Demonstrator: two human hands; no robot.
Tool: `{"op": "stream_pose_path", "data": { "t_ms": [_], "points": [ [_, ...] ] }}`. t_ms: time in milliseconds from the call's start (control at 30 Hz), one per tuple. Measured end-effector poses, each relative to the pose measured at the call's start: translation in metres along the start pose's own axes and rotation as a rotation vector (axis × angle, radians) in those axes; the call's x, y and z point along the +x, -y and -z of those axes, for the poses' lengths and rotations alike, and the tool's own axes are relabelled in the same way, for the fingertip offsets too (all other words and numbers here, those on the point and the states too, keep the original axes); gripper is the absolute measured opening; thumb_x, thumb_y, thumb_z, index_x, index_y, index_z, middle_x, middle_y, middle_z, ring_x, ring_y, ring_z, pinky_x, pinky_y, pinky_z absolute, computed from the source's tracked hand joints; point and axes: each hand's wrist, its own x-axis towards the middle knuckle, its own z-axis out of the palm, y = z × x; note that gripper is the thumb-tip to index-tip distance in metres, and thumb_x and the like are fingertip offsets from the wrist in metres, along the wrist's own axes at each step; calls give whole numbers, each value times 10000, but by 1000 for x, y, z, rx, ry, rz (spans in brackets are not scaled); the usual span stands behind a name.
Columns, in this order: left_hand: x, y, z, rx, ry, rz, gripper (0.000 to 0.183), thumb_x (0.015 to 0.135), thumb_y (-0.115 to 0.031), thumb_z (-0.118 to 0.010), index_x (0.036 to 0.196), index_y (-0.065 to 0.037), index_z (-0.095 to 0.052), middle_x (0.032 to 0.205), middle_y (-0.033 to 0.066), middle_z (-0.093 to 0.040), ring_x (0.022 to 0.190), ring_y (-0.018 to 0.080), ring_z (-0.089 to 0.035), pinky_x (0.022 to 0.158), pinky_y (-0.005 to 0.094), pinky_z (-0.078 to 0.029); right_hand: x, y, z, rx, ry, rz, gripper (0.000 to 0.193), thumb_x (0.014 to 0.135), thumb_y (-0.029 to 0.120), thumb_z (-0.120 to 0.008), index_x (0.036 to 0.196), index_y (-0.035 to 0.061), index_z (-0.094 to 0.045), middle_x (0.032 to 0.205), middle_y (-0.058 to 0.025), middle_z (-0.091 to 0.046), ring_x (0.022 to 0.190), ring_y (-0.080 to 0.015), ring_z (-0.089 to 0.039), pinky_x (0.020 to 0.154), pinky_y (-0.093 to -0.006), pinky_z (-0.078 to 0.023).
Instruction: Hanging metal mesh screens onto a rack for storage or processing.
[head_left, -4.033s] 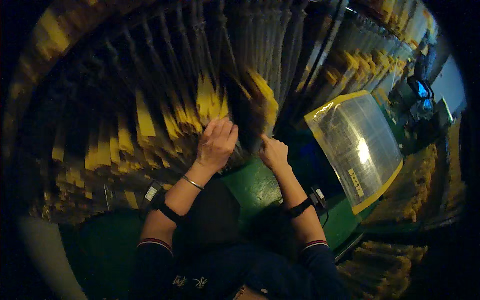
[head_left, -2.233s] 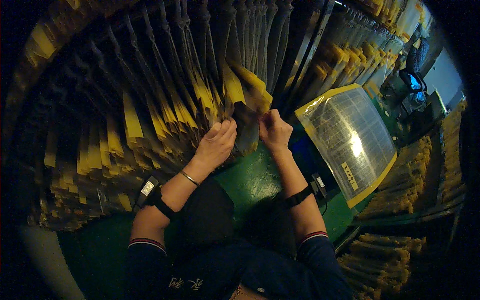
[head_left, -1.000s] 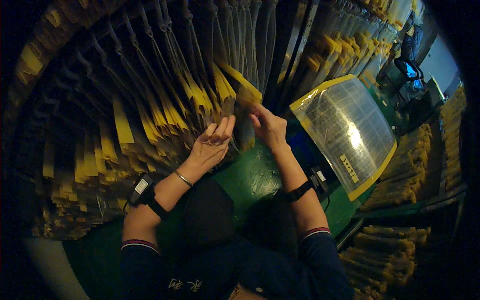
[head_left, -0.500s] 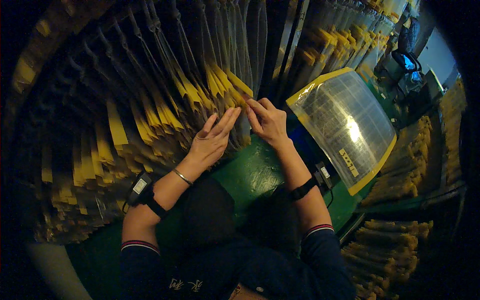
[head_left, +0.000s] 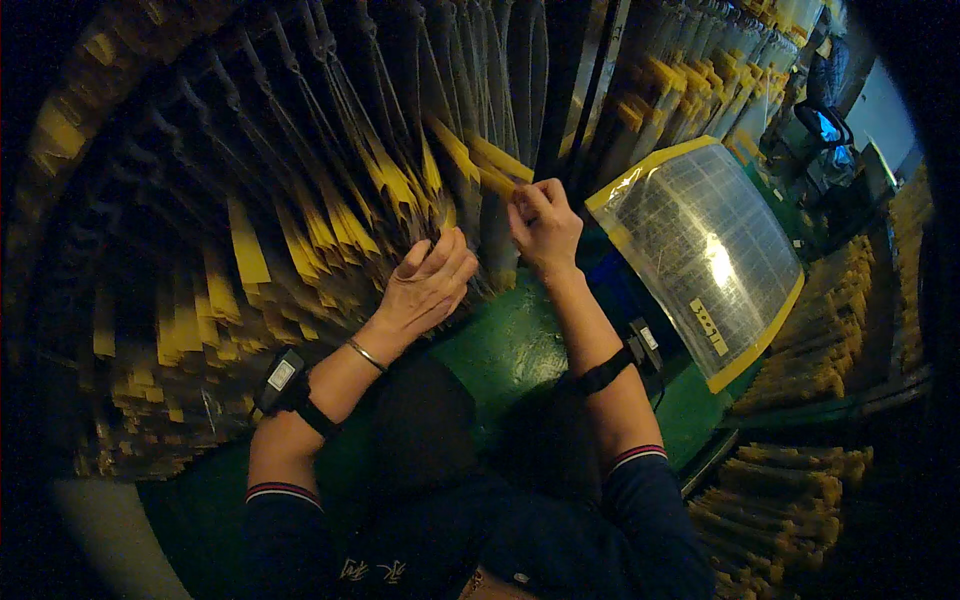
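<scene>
Evidently the right hand (head_left: pixel 550 230) pinches a flat yellow strip (head_left: pixel 500 158); whether the curved left hand (head_left: pixel 425 288) grips, I cannot tell.

Green floor (head_left: pixel 515 350); yellowish stacks (head_left: pixel 812 325) at right; beyond, perhaps chair (head_left: pixel 827 128).

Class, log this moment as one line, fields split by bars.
right grip: pinching hanging yellow-edged sheet | left grip: at neighbouring hanging sheets, hold unclear | right side: yellow-bordered transparent film

Thin, flat, yellow-edged sheets (head_left: pixel 498 157) are hanging close together in a row, their yellow edges slanting and fanning apart.
</scene>
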Motion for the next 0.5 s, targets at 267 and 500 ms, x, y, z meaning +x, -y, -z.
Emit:
{"op": "stream_pose_path", "data": {
  "t_ms": [267, 500],
  "points": [
    [9, -8, -7, 142, 71, 70, 450, 802, -261, -549, 1202, -57, -578, 1072, 14, -525, 1115, 116, -441, 939, 340, -222, 8, -11, -4, 60, -23, -54, 184, 756, 94, -722, 930, 79, -666, 800, -40, -581, 596, -159, -615, 555, -283, -495],
    [-1, -6, -19, 166, -7, 59, 466, 798, -296, -544, 1182, -36, -592, 1127, 30, -522, 1163, 123, -417, 985, 369, -207, 8, -16, -1, 21, -4, -93, 179, 759, 158, -724, 923, 142, -656, 856, -37, -584, 673, -250, -638, 556, -349, -504]
  ]
}}
